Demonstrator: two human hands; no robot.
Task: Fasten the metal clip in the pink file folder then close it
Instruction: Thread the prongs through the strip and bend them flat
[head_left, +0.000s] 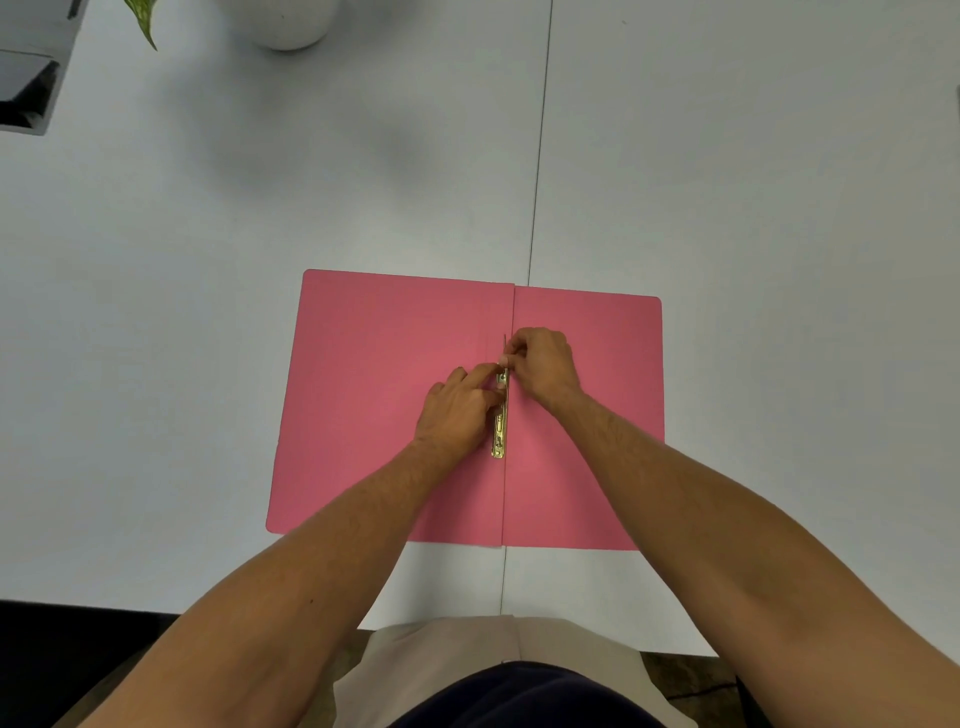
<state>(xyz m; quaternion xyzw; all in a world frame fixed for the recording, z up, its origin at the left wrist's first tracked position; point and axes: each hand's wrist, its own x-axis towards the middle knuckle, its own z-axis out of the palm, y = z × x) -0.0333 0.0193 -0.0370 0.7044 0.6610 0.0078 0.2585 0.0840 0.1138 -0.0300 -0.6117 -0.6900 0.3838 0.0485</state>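
Observation:
The pink file folder (374, 364) lies open and flat on the white table. Along its centre fold runs a brass-coloured metal clip (499, 426). My left hand (457, 410) rests on the left flap with its fingertips pressing on the upper part of the clip bar. My right hand (540, 366) comes in from the right, thumb and forefinger pinched on a thin metal prong that stands up at the clip's far end. The clip's upper end is partly hidden by my fingers.
A white round pot (291, 26) with a green leaf (145, 23) stands at the far edge. A dark tray-like object (28, 98) sits at the far left. A seam (537, 171) runs down the table. The near table edge (156, 608) is close to my body.

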